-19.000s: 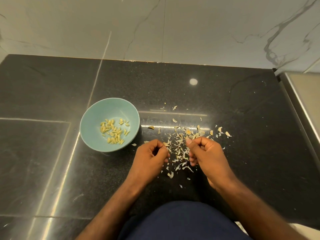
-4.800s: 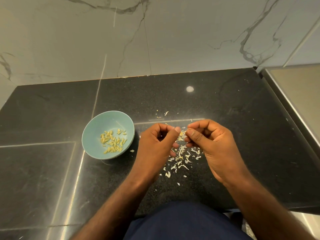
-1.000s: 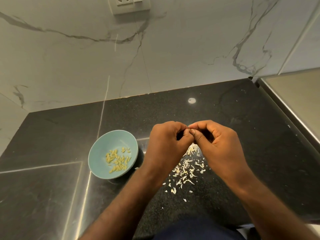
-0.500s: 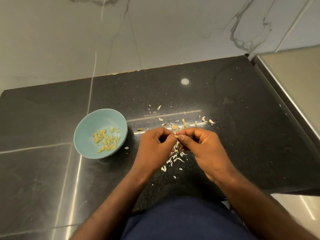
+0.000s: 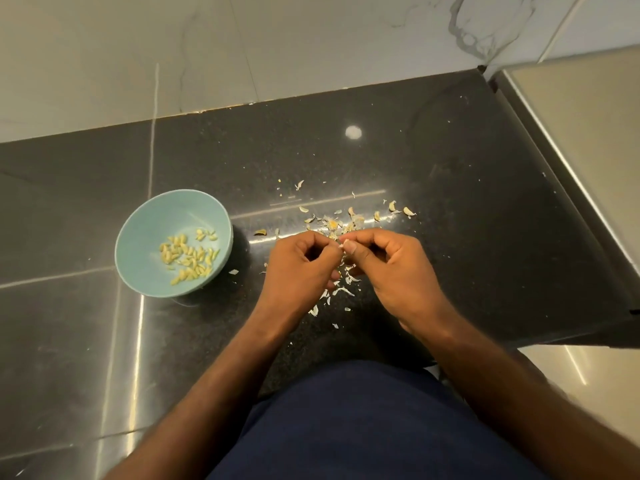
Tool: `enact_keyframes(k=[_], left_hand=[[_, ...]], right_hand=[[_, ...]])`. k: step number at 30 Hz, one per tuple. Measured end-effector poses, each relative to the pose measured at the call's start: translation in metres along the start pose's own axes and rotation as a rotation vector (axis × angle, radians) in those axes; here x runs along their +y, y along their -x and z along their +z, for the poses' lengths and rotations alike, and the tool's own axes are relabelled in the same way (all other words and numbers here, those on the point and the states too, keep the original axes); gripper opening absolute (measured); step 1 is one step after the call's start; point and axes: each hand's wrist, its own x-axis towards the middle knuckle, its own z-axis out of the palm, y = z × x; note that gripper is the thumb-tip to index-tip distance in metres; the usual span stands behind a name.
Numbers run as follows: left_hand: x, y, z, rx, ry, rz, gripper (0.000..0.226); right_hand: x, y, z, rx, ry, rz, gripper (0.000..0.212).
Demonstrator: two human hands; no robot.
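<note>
Cloth of dark blue fills the bottom edge, nearest the camera. Both bare forearms reach forward past it over the black counter.

The left hand and right hand meet at their fingertips, just above the counter. Each hand has its fingers curled in tight, thumb pressed against forefinger. Between the two pinches sits a small pale seed, held from both sides at once. Only a sliver of it shows between the thumb tips, so whether its shell is split or whole cannot be told. The other fingers of each hand fold toward the palm and hold nothing that can be seen.

Husks lie scattered on the counter under and between the hands, thin and whitish. More of them spread just beyond the knuckles, along with a few curved yellowish pieces farther right.

Left of the hands, near but apart from them, stands a pale blue bowl. Yellow kernels lie loose in its bottom, toward the side closest to the hands. One stray husk rests on the counter just beside the bowl.

Farther back a round light spot glints on the counter. A steel surface runs along the right edge. Behind everything rises a veined marble wall.
</note>
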Motion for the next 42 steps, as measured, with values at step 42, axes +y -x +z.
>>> enact_keyframes(k=[42], left_hand=[[0.001,-0.006,-0.016,0.029,0.067,0.177,0.016]], right_hand=[[-0.02,-0.019,0.011,-0.076,-0.225,-0.048,0.011]])
